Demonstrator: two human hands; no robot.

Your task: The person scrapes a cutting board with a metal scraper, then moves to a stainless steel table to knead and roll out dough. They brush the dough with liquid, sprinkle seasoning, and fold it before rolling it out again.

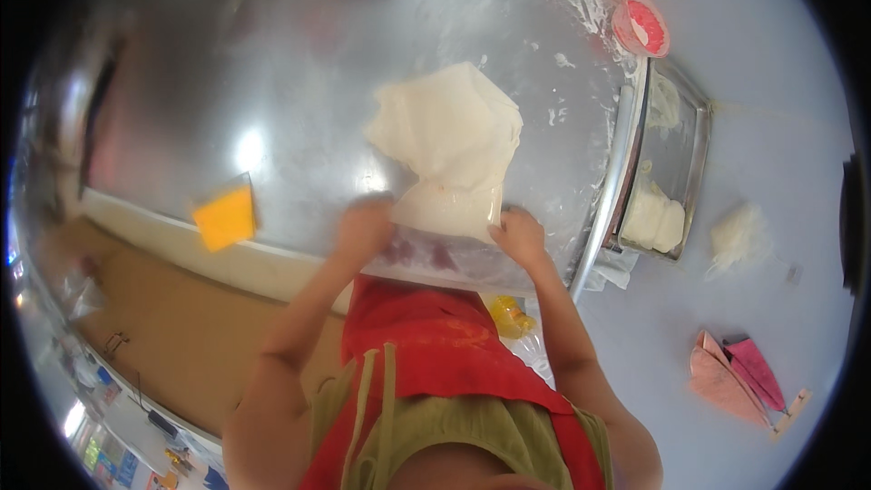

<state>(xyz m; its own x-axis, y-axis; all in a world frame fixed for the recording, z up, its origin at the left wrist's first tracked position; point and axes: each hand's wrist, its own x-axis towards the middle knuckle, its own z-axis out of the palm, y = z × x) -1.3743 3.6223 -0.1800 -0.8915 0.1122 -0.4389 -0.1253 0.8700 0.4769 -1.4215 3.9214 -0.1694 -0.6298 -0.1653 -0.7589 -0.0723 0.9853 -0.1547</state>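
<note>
A thin sheet of pale dough (452, 136) lies on the steel worktop, its upper part broad with uneven edges and its near part narrower and glossy. My left hand (367, 228) is at the near left corner of the sheet, fingers curled and blurred; its grip is hard to make out. At the near right corner, my right hand (518, 235) pinches the edge of the dough between thumb and fingers. Both hands are close to the table's front edge.
A yellow-orange scraper or card (226, 218) lies near the front edge on the left. To the right are a metal rod (616, 163), a metal tray (697, 170) holding dough pieces (653, 218), and a pink strainer (643, 24) with white powder. Flour streaks the worktop's right side.
</note>
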